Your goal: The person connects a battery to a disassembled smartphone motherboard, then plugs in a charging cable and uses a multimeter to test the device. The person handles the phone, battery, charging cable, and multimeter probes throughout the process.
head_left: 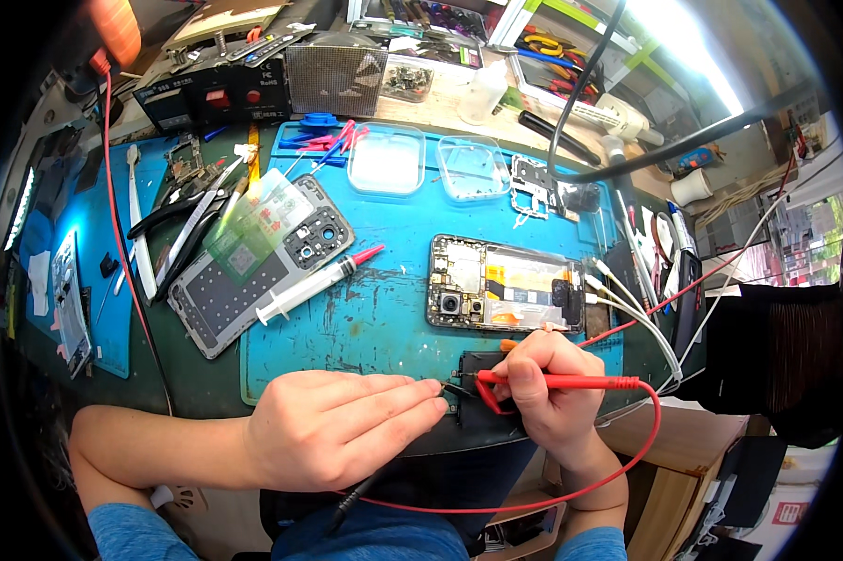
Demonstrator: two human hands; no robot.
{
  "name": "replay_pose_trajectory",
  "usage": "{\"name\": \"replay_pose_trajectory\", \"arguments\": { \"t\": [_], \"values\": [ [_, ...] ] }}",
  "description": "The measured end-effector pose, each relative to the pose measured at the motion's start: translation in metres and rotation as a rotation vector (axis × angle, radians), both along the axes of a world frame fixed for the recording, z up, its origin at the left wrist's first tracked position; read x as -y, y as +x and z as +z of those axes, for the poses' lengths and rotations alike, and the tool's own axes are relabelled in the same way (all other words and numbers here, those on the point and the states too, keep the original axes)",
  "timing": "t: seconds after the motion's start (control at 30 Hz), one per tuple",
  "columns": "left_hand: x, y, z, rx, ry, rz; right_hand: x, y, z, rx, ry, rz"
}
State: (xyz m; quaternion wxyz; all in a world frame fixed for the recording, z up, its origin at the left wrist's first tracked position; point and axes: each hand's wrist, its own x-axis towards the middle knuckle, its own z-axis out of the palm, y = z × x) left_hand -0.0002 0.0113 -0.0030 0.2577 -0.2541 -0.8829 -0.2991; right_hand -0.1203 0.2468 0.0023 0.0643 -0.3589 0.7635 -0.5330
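My right hand is closed around a red test probe, whose tip points left over a small dark part at the mat's front edge. A red lead loops from the probe down and across my lap. With fingers pressed together, my left hand grips a black test probe; its rear end shows below the hand, and the hand hides most of its handle. Both tips come close together at the dark part, but contact cannot be made out. Just beyond lies an opened phone with its camera and orange flex cable exposed.
A blue mat covers the bench. On it rest a phone back housing, a syringe and two clear plastic boxes. Pliers and tweezers lie left; white cables run at right. A lamp arm crosses above.
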Motion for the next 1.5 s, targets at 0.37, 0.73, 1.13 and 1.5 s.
{"name": "replay_pose_trajectory", "arguments": {
  "t": [0.37,0.73,1.13,1.5],
  "values": [
    [0.000,-0.001,0.003,0.041,0.029,-0.010,0.002,-0.001,0.004,-0.073,0.023,0.027],
    [0.000,-0.001,0.003,0.045,0.055,-0.012,0.003,0.000,0.003,-0.101,0.032,0.026],
    [0.001,-0.003,0.001,0.045,0.022,-0.009,0.003,-0.001,0.011,-0.092,0.099,0.057],
    [-0.001,-0.002,0.007,0.061,0.014,-0.009,0.007,0.003,0.003,-0.181,0.080,0.021]
  ]
}}
